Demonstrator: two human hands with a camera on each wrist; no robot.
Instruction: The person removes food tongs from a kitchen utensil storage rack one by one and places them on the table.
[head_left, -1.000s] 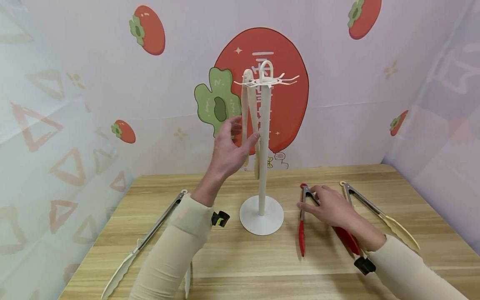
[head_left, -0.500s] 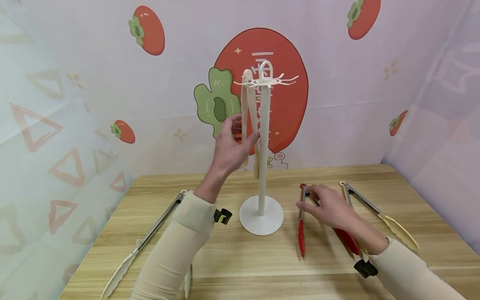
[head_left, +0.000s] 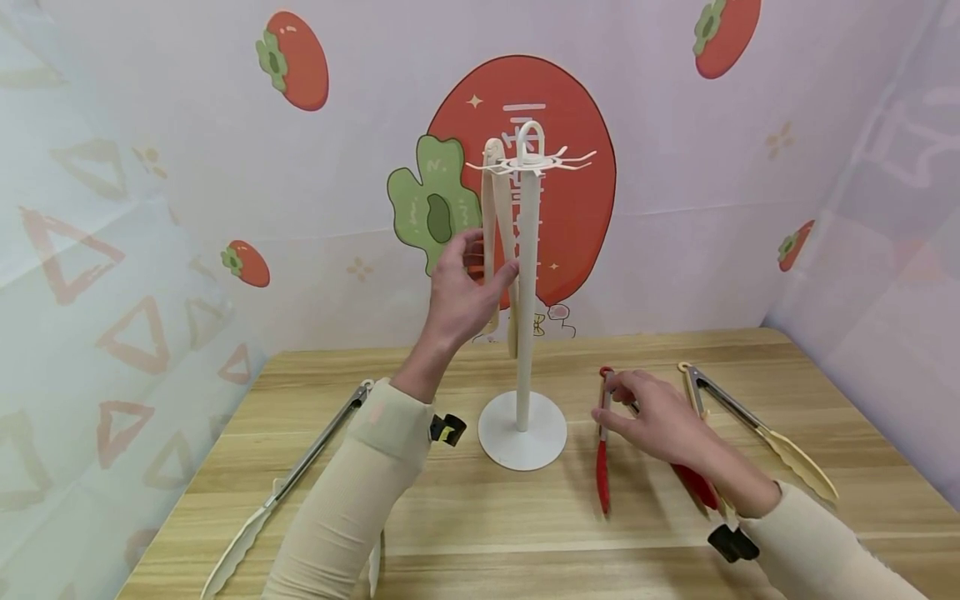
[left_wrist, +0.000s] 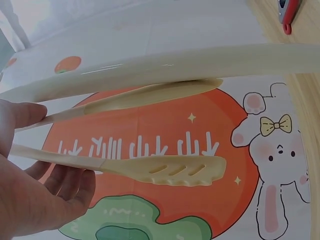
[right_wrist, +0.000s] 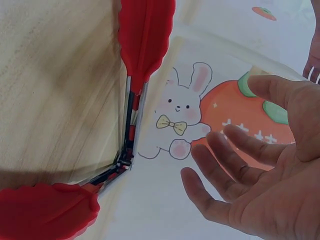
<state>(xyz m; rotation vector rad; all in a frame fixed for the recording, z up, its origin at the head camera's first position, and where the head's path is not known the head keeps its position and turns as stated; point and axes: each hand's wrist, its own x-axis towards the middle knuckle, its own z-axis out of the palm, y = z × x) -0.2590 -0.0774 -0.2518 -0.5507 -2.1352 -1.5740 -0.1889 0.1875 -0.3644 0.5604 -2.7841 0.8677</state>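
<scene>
A pair of beige tongs (head_left: 491,196) hangs from a hook of the white rack (head_left: 528,350), its arms spread apart. My left hand (head_left: 459,296) is around the tongs, thumb against the arm near the pole and curled fingers behind the other arm; in the left wrist view the slotted cream tip (left_wrist: 175,169) shows beyond the fingers. On the table, red-tipped steel tongs (head_left: 603,475) lie spread. Over them hovers my right hand (head_left: 663,421), fingers loosely bent and holding nothing. It covers part of one arm; in the right wrist view both red tips (right_wrist: 147,40) are visible, apart from the hand.
Cream-tipped steel tongs (head_left: 727,403) lie right of the red ones, partly behind the right hand. White-tipped tongs (head_left: 315,456) lie at the left, partly under the left sleeve. The rack's round base (head_left: 502,442) stands mid-table. A printed backdrop (head_left: 360,217) rises behind the wooden table (head_left: 585,558).
Almost nothing differs. The left forearm has shifted slightly to the right, and the right hand's fingers have moved a little to the left over the red tongs.
</scene>
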